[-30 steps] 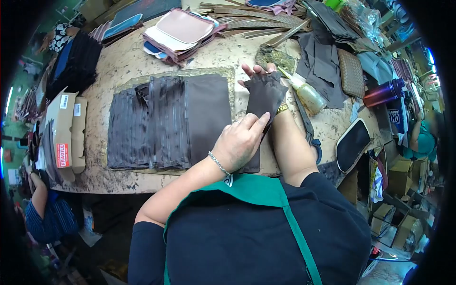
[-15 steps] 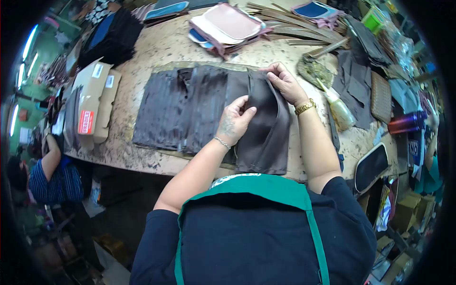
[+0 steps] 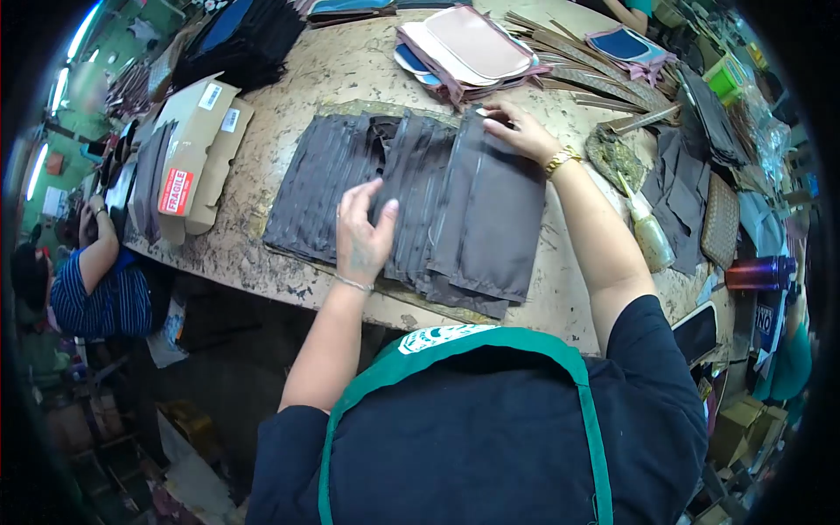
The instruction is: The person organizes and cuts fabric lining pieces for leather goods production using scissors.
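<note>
Dark brown fabric panels (image 3: 503, 206) lie overlapped in a row on the worktable, their long seams or folded strips running from front to back. Over the middle of the row, my left hand (image 3: 363, 241) is open, its thumb apart from the fingers and nothing held. At the far edge of the rightmost panel, my right hand (image 3: 523, 133) has its fingers loosely bent with a gap to the thumb; it appears to hold nothing. That panel lies flat, its near edge over another dark piece. A worn board (image 3: 420, 110) shows beneath the row.
Left stands an open cardboard box (image 3: 188, 149) with a red label. At right lie a glue bottle (image 3: 649, 234), a crusted pad (image 3: 617, 157) and dark scraps (image 3: 678, 188). Behind are pink-edged panels (image 3: 472, 44) and brown strips (image 3: 595, 70). Another person (image 3: 105, 280) sits at left.
The raised, curved rightmost panel now lies flat. My left hand has let go of it and moved left, fingers spread. My right hand has loosened at its far edge. The view has shifted.
</note>
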{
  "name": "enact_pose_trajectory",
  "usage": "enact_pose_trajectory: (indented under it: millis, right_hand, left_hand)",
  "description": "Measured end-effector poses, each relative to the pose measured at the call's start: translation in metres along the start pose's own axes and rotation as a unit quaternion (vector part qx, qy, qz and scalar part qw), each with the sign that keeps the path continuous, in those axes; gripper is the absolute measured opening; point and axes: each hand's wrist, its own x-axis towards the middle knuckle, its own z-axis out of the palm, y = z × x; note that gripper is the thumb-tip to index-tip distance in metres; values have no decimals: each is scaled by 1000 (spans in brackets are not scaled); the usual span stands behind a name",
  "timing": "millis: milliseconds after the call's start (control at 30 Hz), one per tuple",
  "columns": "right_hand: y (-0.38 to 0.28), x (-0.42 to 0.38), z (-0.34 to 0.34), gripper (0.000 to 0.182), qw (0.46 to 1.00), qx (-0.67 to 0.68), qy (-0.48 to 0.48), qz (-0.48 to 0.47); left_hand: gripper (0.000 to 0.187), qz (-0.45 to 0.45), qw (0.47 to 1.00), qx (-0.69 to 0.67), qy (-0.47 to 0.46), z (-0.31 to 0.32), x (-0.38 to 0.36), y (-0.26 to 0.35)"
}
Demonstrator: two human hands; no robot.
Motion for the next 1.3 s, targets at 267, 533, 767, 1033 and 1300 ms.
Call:
enact_pose_trajectory:
  millis: [267,533,767,1033,1300]
  right_hand:
    - [-18,-4,-12,82,981,72,-178,26]
    - [-14,-7,-10,91,985,110,-129,-15]
    - [-35,-8,-30,39,941,234,-232,75]
    - [-107,-99,-34,14,939,-138,-94,-300]
    - [-146,-165,-1,7,901,-233,3,-365]
  left_hand:
    - [46,-130,970,-163,-126,33,40,-11]
    - [57,72,980,-123,-136,30,20,3]
    - [78,46,923,-315,-216,16,17,-16]
    - [91,-181,741,-624,-169,27,34,-37]
    - [98,-237,710,-644,-155,16,46,-45]
